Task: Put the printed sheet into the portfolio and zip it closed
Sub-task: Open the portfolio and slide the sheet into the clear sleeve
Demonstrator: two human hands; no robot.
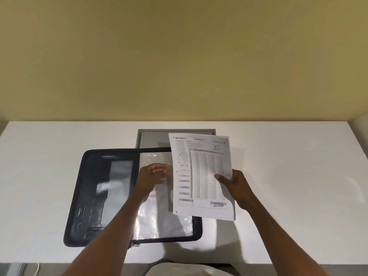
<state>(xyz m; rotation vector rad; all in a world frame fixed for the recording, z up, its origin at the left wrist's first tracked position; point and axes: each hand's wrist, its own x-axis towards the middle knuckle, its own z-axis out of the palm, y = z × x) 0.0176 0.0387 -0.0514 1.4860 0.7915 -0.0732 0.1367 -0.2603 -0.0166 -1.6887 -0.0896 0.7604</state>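
Two hands are up over a white table (278, 166), and each is busy with something different. By the right hand (237, 183) the printed sheet (202, 176) is held up off the table, clamped at its right edge with the thumb (220, 177) pressed on the printed face and the fingers hidden behind the paper. The sheet is tilted a little, its top edge far and its bottom edge near, and the word "ENTERED" can be read near its lower right corner (the rest of the print is too fine to make out).

Laid open flat on the table to the left is the portfolio (93, 196), black-edged, with a dark left half and a clear plastic sleeve (159, 220) on its right half. The sleeve's upper part is met by the left hand (153, 176); its fingers are blurred, curled and seemingly at the plastic, though whether anything is pinched cannot be told.

The sheet's left edge overlaps the sleeve as seen from above, and the sheet is not inside it. A zip pull (135, 245) is seen at the portfolio's near edge, by the left forearm. Behind the portfolio, partly covered by the sheet, a grey flat panel (151, 138) lies on the table by the yellow wall (179, 56).
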